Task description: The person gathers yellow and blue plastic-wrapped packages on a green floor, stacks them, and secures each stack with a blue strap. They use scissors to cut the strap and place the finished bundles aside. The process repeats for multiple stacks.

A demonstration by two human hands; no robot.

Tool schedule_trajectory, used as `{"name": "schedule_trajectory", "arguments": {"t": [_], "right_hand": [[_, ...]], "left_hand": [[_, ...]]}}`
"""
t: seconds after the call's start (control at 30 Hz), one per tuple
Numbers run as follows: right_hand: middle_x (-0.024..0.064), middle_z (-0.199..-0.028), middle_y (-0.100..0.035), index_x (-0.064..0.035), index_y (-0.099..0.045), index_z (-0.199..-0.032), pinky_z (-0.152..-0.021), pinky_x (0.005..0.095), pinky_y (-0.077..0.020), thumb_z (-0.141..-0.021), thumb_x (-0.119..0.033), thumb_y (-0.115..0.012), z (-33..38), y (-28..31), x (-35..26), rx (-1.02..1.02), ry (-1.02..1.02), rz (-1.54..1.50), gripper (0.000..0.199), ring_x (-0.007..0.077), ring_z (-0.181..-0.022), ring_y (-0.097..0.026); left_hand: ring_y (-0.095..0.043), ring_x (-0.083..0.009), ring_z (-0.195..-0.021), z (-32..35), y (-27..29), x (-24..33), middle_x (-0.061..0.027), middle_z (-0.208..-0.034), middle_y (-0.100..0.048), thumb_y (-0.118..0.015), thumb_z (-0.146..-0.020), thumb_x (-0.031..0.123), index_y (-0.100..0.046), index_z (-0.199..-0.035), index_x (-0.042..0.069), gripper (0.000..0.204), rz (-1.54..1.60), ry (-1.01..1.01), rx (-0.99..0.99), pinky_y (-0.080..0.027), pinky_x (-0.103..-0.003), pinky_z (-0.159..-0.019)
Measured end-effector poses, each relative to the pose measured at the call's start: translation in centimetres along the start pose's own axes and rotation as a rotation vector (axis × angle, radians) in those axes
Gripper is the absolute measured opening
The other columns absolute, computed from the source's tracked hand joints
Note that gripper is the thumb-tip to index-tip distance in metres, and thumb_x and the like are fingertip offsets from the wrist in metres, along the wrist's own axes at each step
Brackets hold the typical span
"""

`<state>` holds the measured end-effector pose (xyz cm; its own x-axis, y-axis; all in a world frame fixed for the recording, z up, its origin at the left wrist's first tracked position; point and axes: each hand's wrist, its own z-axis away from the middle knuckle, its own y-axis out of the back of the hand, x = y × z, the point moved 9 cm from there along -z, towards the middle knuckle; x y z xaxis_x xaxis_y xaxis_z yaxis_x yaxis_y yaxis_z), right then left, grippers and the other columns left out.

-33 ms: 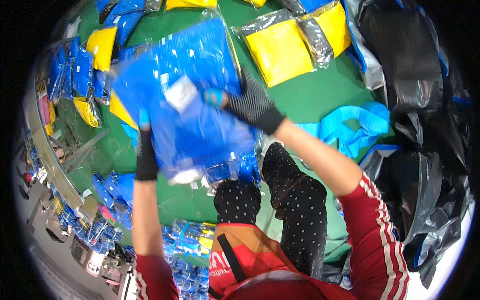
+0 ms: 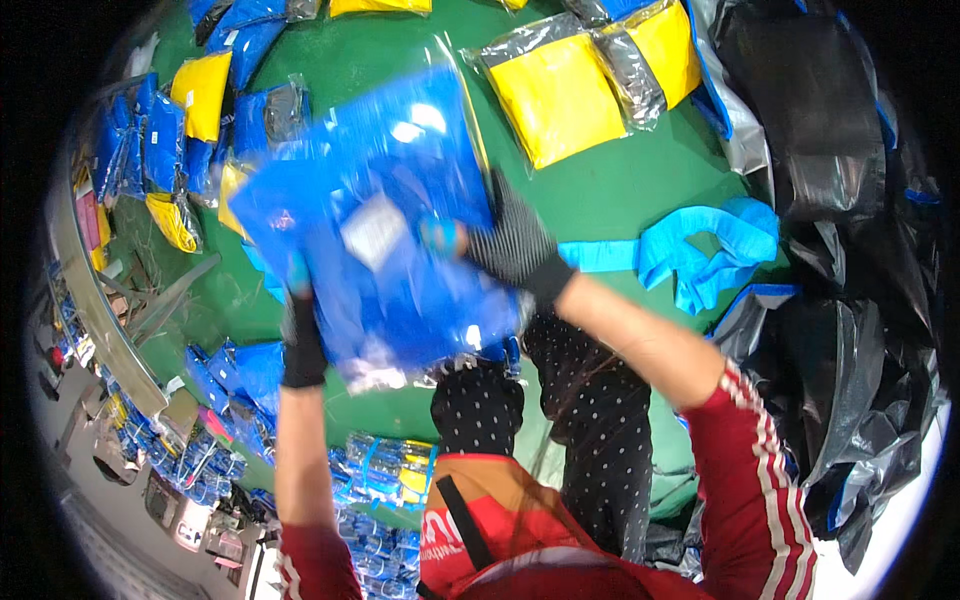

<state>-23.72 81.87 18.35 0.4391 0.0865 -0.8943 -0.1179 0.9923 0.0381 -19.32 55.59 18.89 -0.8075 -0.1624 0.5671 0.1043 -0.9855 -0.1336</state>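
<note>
A large, flat blue package (image 2: pixel 420 270) in clear plastic, with a white label (image 2: pixel 374 233) on its face, is held up in front of me, slightly blurred. My left hand (image 2: pixel 302 330), in a dark glove with a blue thumb tip, grips its left edge. Its right edge is in my right hand (image 2: pixel 512 240), gloved in striped grey and black, the blue-tipped thumb pressed on the front. Fingers behind the package are hidden. Beyond my right hand, a light-blue strap (image 2: pixel 690 245) lies loosely coiled on the green floor (image 2: pixel 600 200).
Yellow packages (image 2: pixel 560 95) in plastic lie at the far right. More blue and yellow packages (image 2: pixel 165 140) are piled at the left. Black and silver sheeting (image 2: pixel 830 190) is heaped along the right. Strapped bundles (image 2: pixel 385 465) sit near my legs (image 2: pixel 590 420).
The package has moved slightly nearer and to the right with both hands on it, and its upper face shows more glare.
</note>
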Motion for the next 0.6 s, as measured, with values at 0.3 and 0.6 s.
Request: {"name": "schedule_trajectory", "arguments": {"t": [0.3, 0.6], "right_hand": [[0.0294, -0.136, -0.026, -0.001, -0.004, -0.141, -0.106, 0.044, -0.0249, -0.065, -0.052, -0.074, 17.0, -7.3, 17.8, -0.015, -0.244, -0.205, 0.115, 0.0396, -0.127, -0.03], [0.0273, -0.135, -0.029, -0.0066, -0.009, -0.142, -0.106, 0.0431, -0.0273, -0.062, -0.039, -0.079, 16.5, -6.5, 19.4, 0.047, -0.198, 0.07, 0.111, 0.0421, -0.125, -0.031]], "left_hand": [[-0.051, -0.031, -0.106, 4.4, 12.4, -24.2, -0.0178, -0.116, -0.053, -0.049, -0.091, 0.041, -0.041, -0.126, 0.002, 0.053, -0.81, -0.096, 0.144, -0.041, -0.043, -0.09], [-0.043, -0.0402, -0.119, 0.9, 14.1, -28.2, -0.0277, -0.129, -0.043, -0.047, -0.087, 0.05, -0.024, -0.135, -0.006, 0.078, -1.049, -0.039, 0.188, -0.033, -0.044, -0.1]]}}
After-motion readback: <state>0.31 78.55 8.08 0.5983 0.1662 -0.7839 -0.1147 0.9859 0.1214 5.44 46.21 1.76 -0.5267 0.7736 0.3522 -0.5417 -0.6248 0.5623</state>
